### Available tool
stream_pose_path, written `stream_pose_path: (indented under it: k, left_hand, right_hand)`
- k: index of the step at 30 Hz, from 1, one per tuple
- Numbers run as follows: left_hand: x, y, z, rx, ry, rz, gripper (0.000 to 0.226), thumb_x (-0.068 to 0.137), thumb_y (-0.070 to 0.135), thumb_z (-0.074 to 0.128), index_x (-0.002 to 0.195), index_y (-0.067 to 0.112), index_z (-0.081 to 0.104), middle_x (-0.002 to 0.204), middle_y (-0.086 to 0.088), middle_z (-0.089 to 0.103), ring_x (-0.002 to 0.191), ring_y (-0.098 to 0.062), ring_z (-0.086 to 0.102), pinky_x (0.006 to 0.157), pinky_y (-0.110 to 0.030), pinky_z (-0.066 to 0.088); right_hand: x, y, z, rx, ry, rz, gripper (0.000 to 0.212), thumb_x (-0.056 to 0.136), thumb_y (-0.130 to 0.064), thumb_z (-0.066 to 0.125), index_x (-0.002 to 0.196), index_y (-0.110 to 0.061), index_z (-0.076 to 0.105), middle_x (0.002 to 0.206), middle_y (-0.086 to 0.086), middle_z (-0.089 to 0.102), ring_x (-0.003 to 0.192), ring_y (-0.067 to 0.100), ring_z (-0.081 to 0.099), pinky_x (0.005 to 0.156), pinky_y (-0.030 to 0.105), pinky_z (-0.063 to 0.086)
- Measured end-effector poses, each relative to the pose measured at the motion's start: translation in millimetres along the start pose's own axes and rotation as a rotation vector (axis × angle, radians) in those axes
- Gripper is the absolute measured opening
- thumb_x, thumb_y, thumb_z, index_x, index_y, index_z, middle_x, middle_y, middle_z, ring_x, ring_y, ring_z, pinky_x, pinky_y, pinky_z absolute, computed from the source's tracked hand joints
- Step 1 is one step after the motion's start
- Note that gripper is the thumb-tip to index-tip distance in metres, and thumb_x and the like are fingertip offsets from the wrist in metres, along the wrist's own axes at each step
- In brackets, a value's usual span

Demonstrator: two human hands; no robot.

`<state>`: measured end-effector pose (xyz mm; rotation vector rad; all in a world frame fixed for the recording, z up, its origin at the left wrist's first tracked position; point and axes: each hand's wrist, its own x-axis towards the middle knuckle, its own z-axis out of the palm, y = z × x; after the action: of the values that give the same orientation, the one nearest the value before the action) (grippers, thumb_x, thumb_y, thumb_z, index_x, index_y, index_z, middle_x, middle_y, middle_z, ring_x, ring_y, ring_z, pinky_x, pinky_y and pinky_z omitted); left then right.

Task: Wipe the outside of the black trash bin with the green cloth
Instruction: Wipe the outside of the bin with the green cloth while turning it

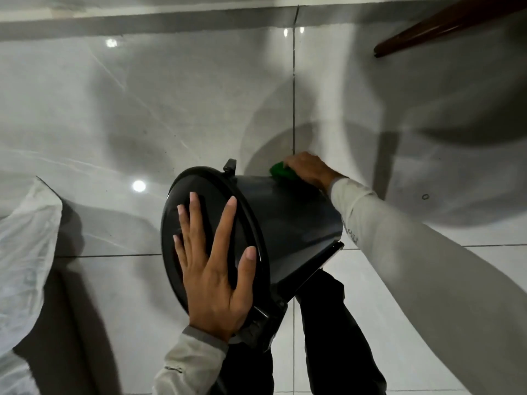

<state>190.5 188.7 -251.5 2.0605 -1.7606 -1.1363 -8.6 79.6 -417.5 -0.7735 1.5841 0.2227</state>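
The tilted bin is steadied under the flat, open left hand; the cloth is gripped beneath the right hand for wiping.

Much of the scene is covered by hands, sleeves or the picture's edges.

The green cloth shows only as a small patch under the right hand, on the far side of the black trash bin; that hand's fingers are mostly out of sight. The left hand covers part of the lid. The bin's base is hidden behind the right sleeve. A white plastic sheet and a brown wooden leg are cut off by the left and top-right edges.
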Motion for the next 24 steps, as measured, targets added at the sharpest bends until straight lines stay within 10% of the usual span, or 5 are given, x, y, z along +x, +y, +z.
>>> stream_pose_path:
  k: [6,11,20,24]
  left_hand:
    - [-3.2,-11.3,-3.4,-0.038,0.024,-0.011,0.064,0.096,0.046,0.040,0.157,0.030,0.033,0.175,-0.010,0.015,0.165,-0.028,0.005,0.128,-0.070,0.015]
    - [-1.2,-10.4,-1.5,-0.044,0.032,-0.022,0.064,0.096,0.047,0.040,0.157,0.028,0.036,0.175,-0.009,0.016,0.165,-0.027,0.006,0.129,-0.068,0.013]
    - [4.4,6.3,3.1,-0.035,-0.004,-0.046,0.064,0.095,0.054,0.038,0.157,0.037,0.035,0.176,-0.003,0.012,0.165,-0.026,0.001,0.126,-0.072,0.010]
    - [9.9,11.4,3.9,-0.026,0.007,-0.073,0.064,0.095,0.058,0.036,0.157,0.043,0.033,0.176,0.001,0.011,0.165,-0.024,0.000,0.127,-0.072,0.010]
  right_hand:
    - [-64.0,-50.0,16.5,0.106,-0.117,-0.341,0.055,0.082,-0.044,0.047,0.129,-0.028,0.070,0.137,0.002,0.070,0.119,0.019,0.065,0.106,0.030,0.047]
    - [-163.4,13.2,67.6,0.227,0.181,-0.633,0.062,0.089,-0.025,0.057,0.150,-0.028,0.053,0.164,-0.007,0.044,0.159,0.007,0.027,0.132,0.031,0.020]
    - [-79.9,86.8,37.6,0.490,0.482,-0.048,0.041,0.104,-0.004,0.049,0.144,-0.004,0.058,0.146,0.019,0.062,0.140,0.037,0.054,0.119,0.033,0.038]
    - [-115.4,43.5,53.8,0.509,0.455,-0.226,0.051,0.091,-0.014,0.054,0.141,-0.016,0.062,0.149,0.010,0.059,0.144,0.028,0.049,0.124,0.045,0.037]
